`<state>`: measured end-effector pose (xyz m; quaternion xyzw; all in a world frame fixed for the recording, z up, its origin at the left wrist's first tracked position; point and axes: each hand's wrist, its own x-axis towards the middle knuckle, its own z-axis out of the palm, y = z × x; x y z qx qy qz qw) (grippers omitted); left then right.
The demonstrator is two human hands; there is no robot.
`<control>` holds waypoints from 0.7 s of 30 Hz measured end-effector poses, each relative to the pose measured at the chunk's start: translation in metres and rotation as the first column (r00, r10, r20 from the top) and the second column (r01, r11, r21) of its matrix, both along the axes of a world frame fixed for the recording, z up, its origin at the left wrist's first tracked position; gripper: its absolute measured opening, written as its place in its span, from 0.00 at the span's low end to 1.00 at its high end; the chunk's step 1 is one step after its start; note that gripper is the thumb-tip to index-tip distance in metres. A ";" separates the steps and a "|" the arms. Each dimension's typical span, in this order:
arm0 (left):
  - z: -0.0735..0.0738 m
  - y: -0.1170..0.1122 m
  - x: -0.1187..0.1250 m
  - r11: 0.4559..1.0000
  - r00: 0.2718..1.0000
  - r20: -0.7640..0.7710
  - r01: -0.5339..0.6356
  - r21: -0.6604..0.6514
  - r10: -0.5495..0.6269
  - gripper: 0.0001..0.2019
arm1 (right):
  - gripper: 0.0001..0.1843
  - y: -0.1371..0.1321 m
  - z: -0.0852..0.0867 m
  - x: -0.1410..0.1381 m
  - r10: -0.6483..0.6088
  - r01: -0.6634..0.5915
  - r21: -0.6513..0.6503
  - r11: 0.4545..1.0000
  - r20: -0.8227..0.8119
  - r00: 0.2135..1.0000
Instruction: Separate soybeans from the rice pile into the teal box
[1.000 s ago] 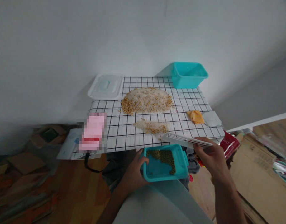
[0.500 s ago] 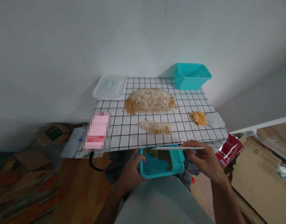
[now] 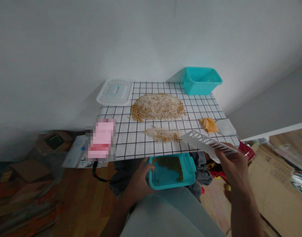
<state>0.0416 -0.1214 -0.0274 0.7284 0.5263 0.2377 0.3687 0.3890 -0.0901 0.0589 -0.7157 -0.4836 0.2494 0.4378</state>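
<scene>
My left hand (image 3: 142, 177) grips the left side of a teal plastic box (image 3: 158, 187), its thumb over the rim. Small greenish beans (image 3: 172, 164) lie in the box, mostly along its far and right sides. In my right hand (image 3: 233, 161) is a white slotted plate (image 3: 202, 141), flat and thin, held by its right end. Its left tip comes close to a small heap of rice and yellowish beans (image 3: 163, 134) near the table's front edge. Farther back spreads a larger heap of rice and soybean-like beans (image 3: 158, 107).
A second teal box (image 3: 200, 86) stands at the table's back right; a translucent lid (image 3: 115, 92) lies at the back left. A yellow cloth (image 3: 209, 125) rests on the right of the checked tablecloth (image 3: 131, 138). A blurred pink object (image 3: 101, 138) is at the front left.
My right hand has moved right with the slotted plate, from over the box to above the table's front right edge. My left hand still grips the box.
</scene>
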 end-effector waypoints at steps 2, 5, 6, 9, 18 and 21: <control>-0.001 -0.001 0.001 1.000 1.000 -0.009 0.006 0.003 -0.006 0.25 | 0.14 -0.001 -0.003 -0.002 0.041 -0.041 0.021 0.999 -0.009 0.999; -0.001 0.000 0.002 1.000 1.000 -0.013 0.018 0.000 -0.018 0.25 | 0.12 -0.003 -0.006 -0.003 0.087 -0.086 0.032 0.996 -0.047 0.995; -0.001 0.000 0.003 1.000 1.000 -0.012 0.020 -0.002 -0.020 0.25 | 0.12 -0.004 -0.006 -0.003 0.098 -0.097 0.029 0.995 -0.056 0.994; 0.000 0.001 0.004 1.000 1.000 -0.007 0.024 -0.004 -0.024 0.25 | 0.12 -0.004 -0.004 -0.002 0.079 -0.077 0.020 0.997 -0.067 0.995; -0.001 0.000 0.006 1.000 1.000 -0.018 0.013 -0.015 -0.014 0.26 | 0.12 -0.002 -0.009 0.001 0.087 -0.087 0.023 0.996 -0.018 0.996; -0.001 0.000 0.007 1.000 1.000 -0.014 0.017 -0.010 -0.017 0.26 | 0.10 -0.004 -0.008 0.000 0.121 -0.121 0.027 0.992 -0.007 0.993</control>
